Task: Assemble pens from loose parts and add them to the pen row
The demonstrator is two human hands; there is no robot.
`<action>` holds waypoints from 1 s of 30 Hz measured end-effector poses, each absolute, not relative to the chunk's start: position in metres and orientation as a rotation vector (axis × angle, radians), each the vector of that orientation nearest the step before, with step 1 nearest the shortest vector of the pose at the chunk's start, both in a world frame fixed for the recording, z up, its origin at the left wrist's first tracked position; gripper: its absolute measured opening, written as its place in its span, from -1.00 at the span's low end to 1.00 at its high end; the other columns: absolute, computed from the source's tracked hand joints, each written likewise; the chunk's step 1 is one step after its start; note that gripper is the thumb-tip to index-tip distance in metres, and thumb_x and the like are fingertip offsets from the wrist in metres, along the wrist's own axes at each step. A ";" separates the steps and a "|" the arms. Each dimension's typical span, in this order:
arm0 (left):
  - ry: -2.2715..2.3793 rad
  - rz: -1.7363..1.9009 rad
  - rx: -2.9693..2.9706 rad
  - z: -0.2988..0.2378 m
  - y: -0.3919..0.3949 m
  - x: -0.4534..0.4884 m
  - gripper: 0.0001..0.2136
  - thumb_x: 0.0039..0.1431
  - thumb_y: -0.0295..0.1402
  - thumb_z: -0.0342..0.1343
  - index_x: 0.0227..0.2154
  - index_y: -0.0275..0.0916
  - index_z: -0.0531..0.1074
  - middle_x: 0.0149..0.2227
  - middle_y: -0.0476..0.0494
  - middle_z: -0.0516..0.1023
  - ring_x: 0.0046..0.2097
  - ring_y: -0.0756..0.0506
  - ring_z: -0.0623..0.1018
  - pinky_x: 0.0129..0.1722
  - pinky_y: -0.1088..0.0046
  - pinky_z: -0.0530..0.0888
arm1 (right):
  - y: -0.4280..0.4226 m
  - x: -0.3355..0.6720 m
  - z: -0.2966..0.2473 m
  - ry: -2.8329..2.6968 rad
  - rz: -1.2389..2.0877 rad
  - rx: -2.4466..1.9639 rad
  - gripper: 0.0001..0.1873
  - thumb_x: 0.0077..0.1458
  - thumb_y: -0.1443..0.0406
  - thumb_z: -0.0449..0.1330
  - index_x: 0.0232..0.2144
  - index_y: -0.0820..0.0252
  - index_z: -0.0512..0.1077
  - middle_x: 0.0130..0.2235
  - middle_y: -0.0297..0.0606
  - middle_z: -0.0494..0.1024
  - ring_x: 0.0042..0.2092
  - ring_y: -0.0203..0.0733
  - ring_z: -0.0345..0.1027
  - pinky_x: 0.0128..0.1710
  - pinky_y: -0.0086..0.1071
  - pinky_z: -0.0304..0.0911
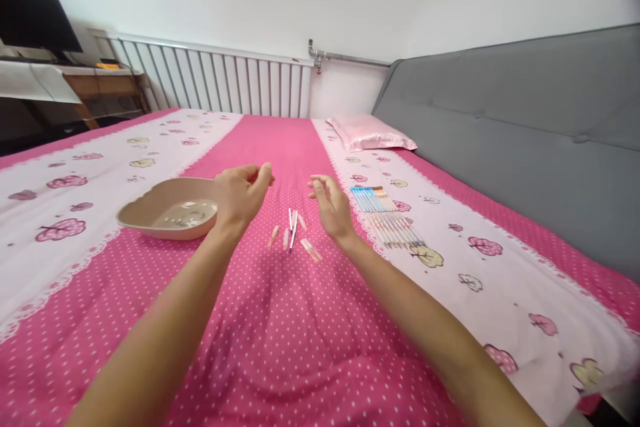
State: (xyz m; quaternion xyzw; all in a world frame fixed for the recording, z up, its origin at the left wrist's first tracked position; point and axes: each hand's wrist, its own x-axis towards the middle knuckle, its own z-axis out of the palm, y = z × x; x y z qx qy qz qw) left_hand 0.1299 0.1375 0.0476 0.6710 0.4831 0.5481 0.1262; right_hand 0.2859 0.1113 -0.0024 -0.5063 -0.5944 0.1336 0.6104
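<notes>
Nearest, the bedspread (300,320) spreads in front of the basin (173,233), with both forearms crossing over it. Just right of the basin lie loose pen parts (293,233), two thin white sticks among short pinkish pieces, on the bedspread between the wrists. The left hand (243,195) overlaps the basin's right end and hides it; its fingers are curled with the thumb close against them, and I cannot tell whether they pinch anything. Small clear pieces (190,215) lie inside the basin. Farther right of it, the right hand (331,205) hangs between the parts and the pens (385,217), which lie in two rows; its fingers are bent together, thumb near them, their grip unclear. Beyond the basin to the right are a pillow (371,133) and the headboard (500,107); behind it stands a radiator (215,73), and far left a monitor (37,19).
</notes>
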 end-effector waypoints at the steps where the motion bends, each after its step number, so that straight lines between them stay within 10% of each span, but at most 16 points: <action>1: 1.368 1.639 1.894 0.044 0.150 0.133 -0.68 0.04 -0.18 0.02 -0.65 -0.28 0.47 -0.59 -0.08 0.51 -0.54 0.00 0.46 -0.49 0.51 0.33 | 0.118 0.287 -0.002 -1.367 0.318 -1.141 -0.65 0.20 0.09 -0.08 -0.17 0.18 0.34 -0.18 -0.21 0.50 -0.24 -0.24 0.39 -0.20 -0.34 0.27; 14: 1.066 1.411 1.731 -0.051 0.149 0.177 -0.43 0.12 0.02 -0.10 -0.84 -0.27 0.28 -0.80 0.00 0.20 -0.71 0.08 0.21 -0.65 0.51 0.15 | 0.126 0.289 -0.070 -1.274 0.676 -1.158 -0.31 0.19 -0.05 -0.24 -0.71 0.22 0.35 -0.71 -0.35 0.29 -0.64 -0.37 0.18 -0.57 -0.46 0.08; 30: 1.373 1.158 1.851 -0.060 0.137 0.182 -0.32 0.11 0.16 -0.55 -0.86 -0.22 0.05 -0.81 -0.03 0.11 -0.70 0.05 0.16 -0.63 0.46 0.10 | 0.114 0.288 -0.059 -1.455 0.572 -1.405 -0.17 0.12 -0.16 -0.45 -0.81 0.17 0.25 -0.75 -0.33 0.28 -0.64 -0.33 0.21 -0.53 -0.41 0.11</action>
